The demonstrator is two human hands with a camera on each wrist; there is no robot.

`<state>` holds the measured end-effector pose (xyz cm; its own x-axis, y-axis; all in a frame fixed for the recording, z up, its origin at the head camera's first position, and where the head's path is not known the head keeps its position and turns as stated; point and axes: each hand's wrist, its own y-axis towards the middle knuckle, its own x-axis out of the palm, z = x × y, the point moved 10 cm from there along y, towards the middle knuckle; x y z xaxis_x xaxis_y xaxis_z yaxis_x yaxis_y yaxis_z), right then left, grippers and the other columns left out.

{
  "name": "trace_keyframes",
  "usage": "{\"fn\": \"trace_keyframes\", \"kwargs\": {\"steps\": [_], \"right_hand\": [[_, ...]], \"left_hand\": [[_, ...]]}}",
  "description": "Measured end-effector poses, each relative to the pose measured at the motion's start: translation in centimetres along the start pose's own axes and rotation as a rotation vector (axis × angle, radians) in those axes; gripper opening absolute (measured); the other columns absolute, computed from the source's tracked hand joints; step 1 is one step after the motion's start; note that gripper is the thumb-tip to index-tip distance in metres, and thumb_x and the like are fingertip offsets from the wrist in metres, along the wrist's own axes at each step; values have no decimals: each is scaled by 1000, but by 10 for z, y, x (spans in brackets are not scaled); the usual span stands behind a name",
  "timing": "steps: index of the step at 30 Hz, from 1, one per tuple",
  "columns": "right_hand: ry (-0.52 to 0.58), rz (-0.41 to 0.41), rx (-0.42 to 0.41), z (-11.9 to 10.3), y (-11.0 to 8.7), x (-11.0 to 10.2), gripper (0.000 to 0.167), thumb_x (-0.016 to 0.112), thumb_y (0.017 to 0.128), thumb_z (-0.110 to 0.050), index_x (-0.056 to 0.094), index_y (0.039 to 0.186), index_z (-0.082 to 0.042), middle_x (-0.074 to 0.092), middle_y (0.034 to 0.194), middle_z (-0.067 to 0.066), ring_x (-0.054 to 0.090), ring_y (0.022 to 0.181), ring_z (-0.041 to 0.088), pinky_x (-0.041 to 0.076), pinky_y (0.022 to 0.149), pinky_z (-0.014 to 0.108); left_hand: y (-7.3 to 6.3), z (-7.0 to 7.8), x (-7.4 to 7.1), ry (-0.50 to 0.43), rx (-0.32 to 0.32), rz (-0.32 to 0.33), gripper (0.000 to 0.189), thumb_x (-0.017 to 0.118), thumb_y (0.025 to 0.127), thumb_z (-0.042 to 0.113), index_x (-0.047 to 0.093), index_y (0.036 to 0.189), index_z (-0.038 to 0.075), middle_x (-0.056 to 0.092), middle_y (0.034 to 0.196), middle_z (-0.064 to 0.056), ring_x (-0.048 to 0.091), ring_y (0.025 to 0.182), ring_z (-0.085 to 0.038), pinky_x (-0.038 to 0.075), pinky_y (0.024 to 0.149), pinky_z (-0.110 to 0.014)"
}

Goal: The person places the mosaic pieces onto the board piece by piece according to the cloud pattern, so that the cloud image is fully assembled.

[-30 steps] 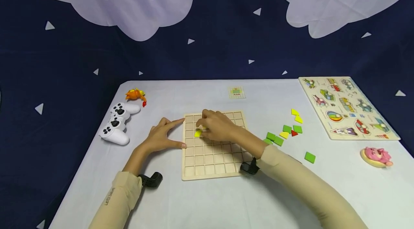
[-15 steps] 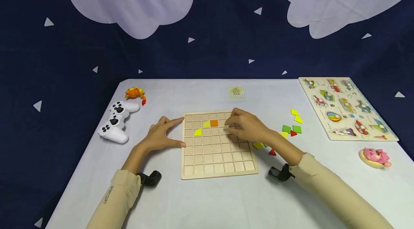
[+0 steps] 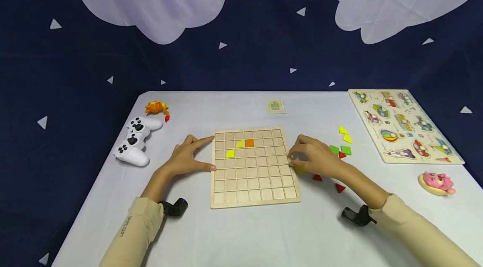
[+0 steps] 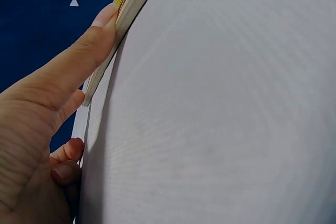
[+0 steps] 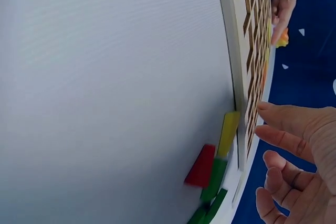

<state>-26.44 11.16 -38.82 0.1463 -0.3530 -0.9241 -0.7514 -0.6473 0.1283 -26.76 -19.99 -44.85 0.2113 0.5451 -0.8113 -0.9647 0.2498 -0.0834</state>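
Observation:
A square wooden grid board (image 3: 245, 198) lies on the white table. One orange square tile (image 3: 249, 143) and two yellow quarter-circle tiles (image 3: 230, 154) sit in its upper left cells. My left hand (image 3: 185, 160) rests at the board's left edge, thumb and forefinger spread apart; the left wrist view has the thumb (image 4: 86, 51) against the rim. At the right edge is my right hand (image 3: 317, 156), fingers loosely bent. Its thumb and forefinger stand apart with nothing between them in the right wrist view. Below that hand lies a yellow tile (image 5: 228, 135), beside a red tile (image 5: 201, 166).
Loose green tiles (image 3: 346, 150), yellow tiles (image 3: 347, 138) and red triangles (image 3: 340, 187) lie right of the board. A pattern card (image 3: 275, 107) lies behind it. Left are a white game controller (image 3: 133, 143) and an orange toy (image 3: 157, 107); right, a picture puzzle (image 3: 388, 151) and pink toy (image 3: 439, 183).
My right hand has left the upper left cells and moved right to the board's right edge, uncovering the orange square and a yellow quarter circle. My left hand stays at the left edge.

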Motion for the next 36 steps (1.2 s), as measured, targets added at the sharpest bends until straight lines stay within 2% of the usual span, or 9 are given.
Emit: {"fn": "trace_keyframes", "kwargs": {"steps": [5,11,16,36], "right_hand": [[-11,11,7,6,-12,-4,22,85,78,-22,78,95,-9,59,89,-1,55,77,13,44,67,27],[-81,44,-57,4,-23,-5,19,87,75,-24,77,87,-13,58,88,-4,56,77,12,45,70,31],[-115,56,-86,3,-29,-2,21,88,73,-25,77,87,-13,58,88,-4,56,77,13,45,68,32],[-116,85,-101,6,-35,0,21,88,73,-22,77,88,-12,59,87,-4,53,75,10,41,67,28]], "left_hand": [[0,0,1,0,1,-8,98,85,67,57,44,151,28,44,110,-7,42,99,-22,28,86,-42],[0,-2,-2,7,-8,-4,98,85,67,57,43,151,28,44,109,-8,42,99,-22,28,86,-43],[0,-2,-1,1,-3,-4,98,85,67,57,43,151,28,44,109,-7,42,99,-21,28,87,-44],[1,-1,0,1,5,3,98,86,67,57,45,150,28,45,109,-7,43,99,-21,29,87,-45]]}}
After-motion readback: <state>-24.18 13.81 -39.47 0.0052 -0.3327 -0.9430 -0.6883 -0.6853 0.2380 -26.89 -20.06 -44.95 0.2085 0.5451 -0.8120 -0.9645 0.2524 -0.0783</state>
